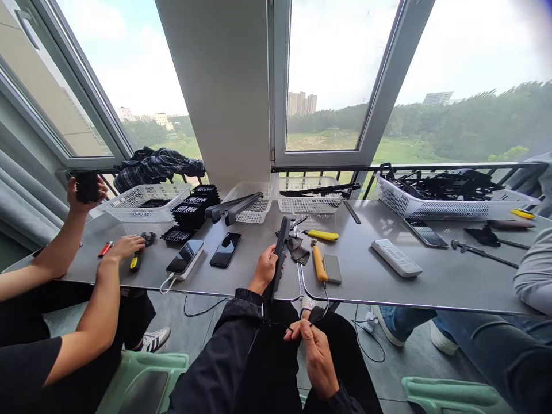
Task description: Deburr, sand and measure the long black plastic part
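Here, low in the middle of the frame, the person's left hand (pixel 264 269) is wrapped around a long black bar-shaped part (pixel 279 253), holding it slanted so its upper end rises over the edge of the grey table (pixel 388 282) and its lower end drops toward the lap. Just below and to the right, the right hand (pixel 314 348) is pinched closed on a thin black wire (pixel 321 313) that runs up toward the table edge; what the wire joins is too small to tell. On the table just right of the bar lie two yellow-handled tools (pixel 319 263), one nearer the edge and one farther back, with a small grey block (pixel 333 268) beside the nearer one. Left of the bar rest two dark phones (pixel 225 249), one sitting on a white pack with a cable. A white remote (pixel 395 257) lies further right. White baskets (pixel 146 202) line the far edge under the windows. At the left of the frame another person's hands are at work, one raised holding a black object (pixel 87 185), the other resting on the tabletop.
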{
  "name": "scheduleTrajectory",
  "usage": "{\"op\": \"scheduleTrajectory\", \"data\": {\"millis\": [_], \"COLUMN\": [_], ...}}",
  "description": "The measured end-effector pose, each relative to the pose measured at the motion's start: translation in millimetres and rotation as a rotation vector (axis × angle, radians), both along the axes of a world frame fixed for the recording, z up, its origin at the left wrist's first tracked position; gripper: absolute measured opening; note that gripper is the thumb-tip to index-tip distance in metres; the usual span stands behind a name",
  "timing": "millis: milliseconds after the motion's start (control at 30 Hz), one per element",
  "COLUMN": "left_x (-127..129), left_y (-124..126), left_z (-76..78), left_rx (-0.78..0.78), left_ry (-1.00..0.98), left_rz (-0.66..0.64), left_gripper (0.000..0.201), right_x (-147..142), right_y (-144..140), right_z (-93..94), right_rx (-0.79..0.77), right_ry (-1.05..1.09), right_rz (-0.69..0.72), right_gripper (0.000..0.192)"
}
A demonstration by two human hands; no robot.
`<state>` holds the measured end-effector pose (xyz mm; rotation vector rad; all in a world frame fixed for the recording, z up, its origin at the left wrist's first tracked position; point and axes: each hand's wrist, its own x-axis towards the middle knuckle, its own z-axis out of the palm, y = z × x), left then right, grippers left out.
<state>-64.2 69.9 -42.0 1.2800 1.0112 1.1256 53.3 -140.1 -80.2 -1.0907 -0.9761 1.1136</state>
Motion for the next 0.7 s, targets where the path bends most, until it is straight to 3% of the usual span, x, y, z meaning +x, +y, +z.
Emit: {"op": "scheduleTrajectory", "data": {"millis": [133, 233, 467, 700], "left_x": [0, -1, 0, -1], "left_y": [2, 2, 1, 3], "left_z": [-1.7, -2.5, -4.3, -3.4], "left_rx": [-0.001, 0.0, 0.003, -0.002], "left_ry": [0.001, 0.001, 0.008, 0.011], "left_rz": [0.001, 0.004, 0.016, -0.014], "left_gripper": [0.052, 0.051, 0.051, 0.052], "right_x": [-7, -14, -20, -8], "right_y": [-1, -4, -8, -12], "right_z": [-23.5, -31.6, -32.6, -28.4], "right_rx": [-0.12, -0.117, -0.082, -0.061], "right_ry": [-0.047, -0.1, -0.18, -0.158], "right_rz": [-0.002, 0.01, 0.037, -0.038], "right_gripper": [0.071, 0.071, 0.056, 0.066]}}
